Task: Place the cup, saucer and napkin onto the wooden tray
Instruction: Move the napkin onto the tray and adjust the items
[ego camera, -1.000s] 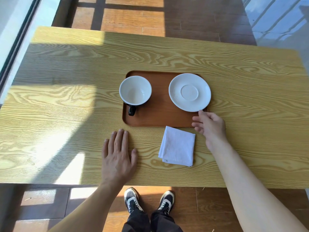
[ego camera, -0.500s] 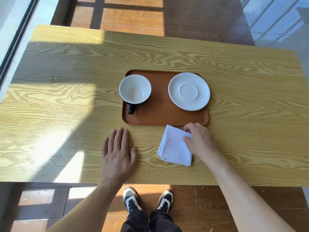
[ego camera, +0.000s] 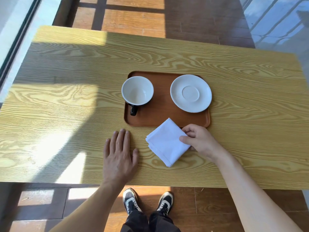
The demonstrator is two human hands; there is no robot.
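Note:
A brown wooden tray (ego camera: 160, 113) lies mid-table. On its left stands a cup (ego camera: 137, 91), white inside and black outside, with its handle toward me. A white saucer (ego camera: 191, 93) rests on the tray's right side, overhanging the right rim. My right hand (ego camera: 199, 139) pinches the right corner of a folded white napkin (ego camera: 165, 141), which is turned like a diamond; its far corner overlaps the tray's near rim. My left hand (ego camera: 119, 153) lies flat on the table, fingers apart, left of the napkin.
The light wood-grain table (ego camera: 66, 97) has its near edge just above my shoes (ego camera: 147, 201). A window frame runs along the far left. Brown floor tiles surround the table.
My right hand left the saucer, came down to the napkin, gripped its right corner, and has turned and raised it toward the tray. My left hand stayed put.

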